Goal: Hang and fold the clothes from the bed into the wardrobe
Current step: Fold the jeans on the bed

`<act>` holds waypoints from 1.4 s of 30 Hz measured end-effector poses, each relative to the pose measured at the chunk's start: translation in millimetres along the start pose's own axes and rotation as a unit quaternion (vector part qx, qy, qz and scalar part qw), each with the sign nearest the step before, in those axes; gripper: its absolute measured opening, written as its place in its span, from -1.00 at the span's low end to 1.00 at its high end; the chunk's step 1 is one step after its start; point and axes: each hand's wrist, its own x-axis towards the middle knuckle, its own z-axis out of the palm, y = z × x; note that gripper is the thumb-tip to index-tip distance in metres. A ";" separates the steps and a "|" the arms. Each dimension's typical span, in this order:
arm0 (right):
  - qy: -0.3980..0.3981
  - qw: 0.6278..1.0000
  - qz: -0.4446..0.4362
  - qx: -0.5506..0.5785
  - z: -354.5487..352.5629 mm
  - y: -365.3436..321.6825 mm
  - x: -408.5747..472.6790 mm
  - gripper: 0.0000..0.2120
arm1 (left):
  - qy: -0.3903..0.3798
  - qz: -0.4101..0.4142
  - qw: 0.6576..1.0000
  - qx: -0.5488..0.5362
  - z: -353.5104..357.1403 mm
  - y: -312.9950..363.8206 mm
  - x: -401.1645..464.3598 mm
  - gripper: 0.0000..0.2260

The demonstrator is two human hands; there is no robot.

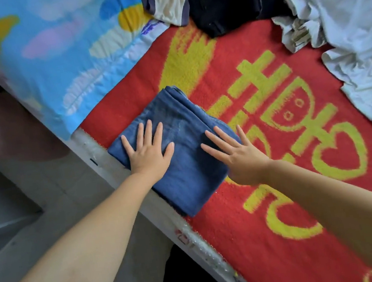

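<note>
We find the folded jeans (176, 147) on the blanket (281, 174) at the bed's near edge (194, 238). The left hand (149, 150) lies flat on their left half, the right hand (235, 155) on their right edge. The pillow (58, 51) sits behind-left; the clothes pile (304, 2) lies behind-right, well apart.

Red and yellow blanket (250, 203), blue floral pillow (58, 51), grey floor (32, 200)

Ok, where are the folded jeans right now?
Head view: folded jeans lie at the bed's near edge on the red blanket, under both flat hands, left and right.
</note>
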 end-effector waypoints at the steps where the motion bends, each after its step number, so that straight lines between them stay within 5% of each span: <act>1: -0.009 0.998 -0.022 -0.049 5.5 6.8 -11.8 -0.11 | -0.004 0.004 1.000 -0.011 -5.5 2.0 -6.8 -0.43; 6: 0.019 0.987 -0.050 -0.155 26.4 10.4 -18.3 0.02 | 0.129 0.094 0.987 -0.034 16.0 58.3 -89.5 -0.36; 12: 0.054 0.990 -0.029 -0.131 33.4 2.9 14.8 0.05 | 0.002 -0.049 0.999 0.008 75.5 91.9 -118.3 0.16; 22: -0.012 0.999 -0.006 -0.042 -28.6 -20.2 7.8 -0.43 | 0.007 -0.040 0.997 -0.061 29.9 64.9 -105.8 -0.29; 30: -0.003 1.000 -0.007 -0.021 -127.8 -97.5 -30.0 -0.51 | 0.042 -0.039 0.998 -0.040 -77.9 24.2 -182.1 -0.43; 42: 0.000 0.984 -0.172 -0.057 -151.0 -307.5 -52.7 -0.44 | 0.072 -0.180 0.980 -0.052 -79.5 -91.6 -382.5 -0.41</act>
